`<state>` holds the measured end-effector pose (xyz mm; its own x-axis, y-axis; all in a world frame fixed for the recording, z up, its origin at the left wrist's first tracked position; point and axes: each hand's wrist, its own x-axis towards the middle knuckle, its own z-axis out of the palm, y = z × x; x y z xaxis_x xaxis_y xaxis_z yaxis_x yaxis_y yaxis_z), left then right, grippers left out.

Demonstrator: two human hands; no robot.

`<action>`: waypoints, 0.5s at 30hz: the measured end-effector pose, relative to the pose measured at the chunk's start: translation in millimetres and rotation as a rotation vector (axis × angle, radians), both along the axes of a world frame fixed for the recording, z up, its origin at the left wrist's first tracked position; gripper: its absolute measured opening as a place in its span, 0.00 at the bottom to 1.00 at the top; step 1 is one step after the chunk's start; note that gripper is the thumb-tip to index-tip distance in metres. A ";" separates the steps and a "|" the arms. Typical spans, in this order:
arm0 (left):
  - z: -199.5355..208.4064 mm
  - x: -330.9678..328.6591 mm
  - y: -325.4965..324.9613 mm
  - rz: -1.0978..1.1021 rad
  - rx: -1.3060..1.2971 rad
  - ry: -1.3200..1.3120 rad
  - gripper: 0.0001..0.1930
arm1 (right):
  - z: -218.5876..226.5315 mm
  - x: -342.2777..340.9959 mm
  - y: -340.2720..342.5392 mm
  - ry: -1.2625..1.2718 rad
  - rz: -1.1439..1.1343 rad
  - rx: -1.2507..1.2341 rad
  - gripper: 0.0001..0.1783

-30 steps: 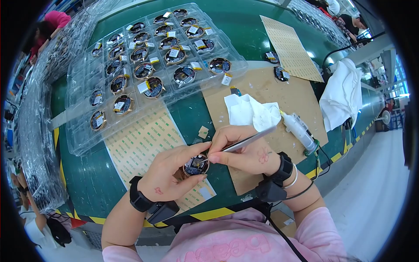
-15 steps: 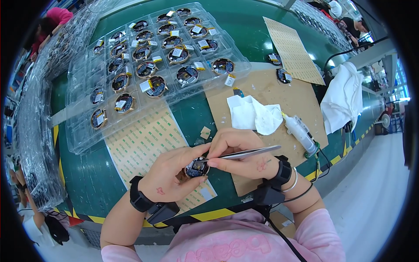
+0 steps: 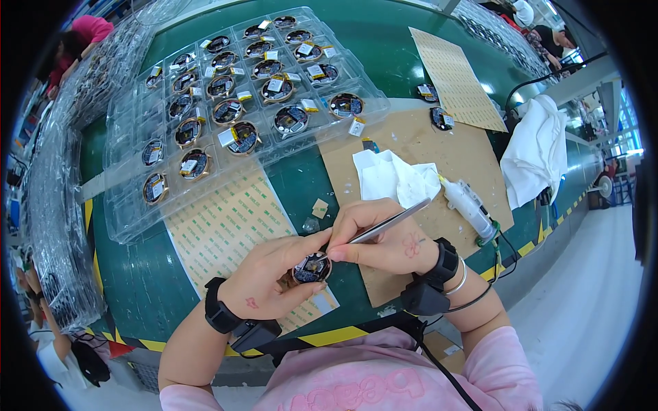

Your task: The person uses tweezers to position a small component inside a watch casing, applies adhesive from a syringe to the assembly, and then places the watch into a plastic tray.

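Observation:
Between the thumb and fingers of my left hand is a round watch case, its dark circuit board facing up. My right hand pinches a pair of metal tweezers, whose tips reach down into the case. The tweezers' back end points up and to the right. Under my left hand lies a sheet of adhesive backing with printed rows. A small tan square sits on the green table just beyond my fingers.
A clear plastic tray with several open watch cases and small batteries fills the far left. On brown cardboard lie a crumpled white cloth and a white glue gun-like tool. Two watch modules and another sheet lie farther right.
The tweezers have swung steeper, their back end moving up and a little left. The watch case has shifted slightly in my left hand, with its board turned more into view.

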<state>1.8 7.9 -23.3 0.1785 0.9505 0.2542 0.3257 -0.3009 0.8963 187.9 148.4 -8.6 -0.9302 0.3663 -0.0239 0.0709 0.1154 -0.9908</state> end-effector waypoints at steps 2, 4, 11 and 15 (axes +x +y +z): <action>0.9 -0.5 0.0 -0.014 -0.019 -0.009 0.35 | 0.3 0.5 1.2 -0.003 0.005 -0.002 0.05; 1.2 -0.9 -0.1 -0.020 -0.028 -0.013 0.35 | 0.4 1.1 2.8 0.002 0.027 -0.009 0.05; 1.0 -4.0 0.7 0.037 -0.064 -0.059 0.35 | 0.6 -2.6 -2.1 0.164 0.013 0.135 0.06; -1.3 -4.4 0.5 0.054 -0.035 -0.055 0.35 | 1.7 -4.2 -4.5 0.236 -0.023 0.238 0.08</action>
<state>-2.5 8.4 -24.6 0.1139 0.9668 0.2288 0.2910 -0.2527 0.9228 183.8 143.9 -6.9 -0.8912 0.3569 0.2800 -0.1521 0.3465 -0.9256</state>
